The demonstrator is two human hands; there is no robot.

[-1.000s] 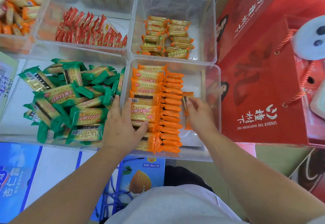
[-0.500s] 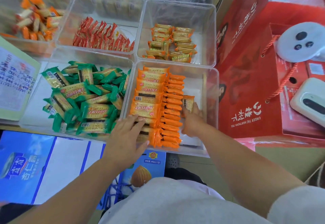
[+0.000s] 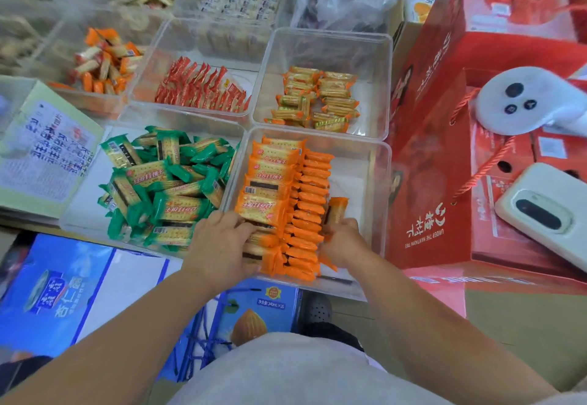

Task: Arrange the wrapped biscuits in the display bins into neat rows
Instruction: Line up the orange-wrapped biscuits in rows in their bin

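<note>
- Your orange biscuits lie in the near right bin, the one closest to your body on that side.
- They form 2 lines running away from you. The left line is flat, overlapping packets with the printed faces up, and the right line is a tighter run of orange edges.
- Your left hand sits at the near left corner of that bin. Its fingers bend over the rim onto the nearest flat packets. I cannot tell whether it is gripping them or only pressing on them.
- Your right hand is inside the bin, just right of the edge-on line at its near end.
- That right hand pinches a single packet, which stands upright above your fingertips and touches the right side of the line.
- Both lines lie between your 2 hands. The right part of the bin floor beyond your right hand is bare.
- Green biscuits lie in a loose heap in the bin just left of your left hand.
- Behind, 2 more bins hold red packets and small yellow packets.
- A red gift box stands against the right wall of your bin, and a blue carton lies below the bins on the left.
</note>
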